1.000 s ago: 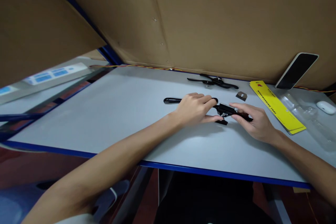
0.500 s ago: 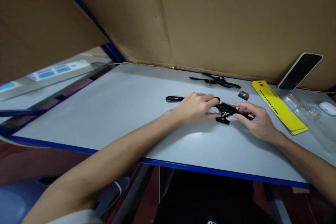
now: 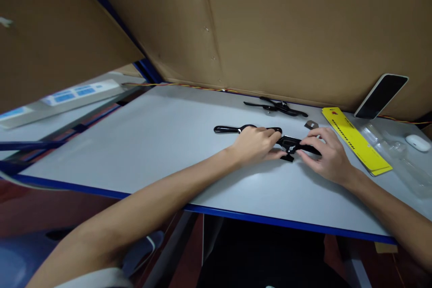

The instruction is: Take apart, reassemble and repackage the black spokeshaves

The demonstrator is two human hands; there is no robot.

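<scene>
A black two-handled tool (image 3: 289,142) is held just above the grey table between both hands. My left hand (image 3: 257,142) has its fingers closed round the tool's left side. The fingers of my right hand (image 3: 324,150) pinch its right handle near the middle. A small black piece (image 3: 286,158) shows under the tool's body, beside my left thumb. Just behind my left hand lies another black tool (image 3: 225,129), partly covered by that hand. The small flat metal plate (image 3: 311,124) lies behind my right hand.
More black tools (image 3: 278,106) lie near the cardboard wall (image 3: 286,31). To the right are a yellow card (image 3: 357,141), clear plastic packaging (image 3: 401,153), a leaning phone (image 3: 382,96) and a white case (image 3: 417,142). A power strip (image 3: 76,94) is at the far left.
The tool between my hands has turned and tilted slightly, and my right fingers have shifted on it. The view has moved slightly.
</scene>
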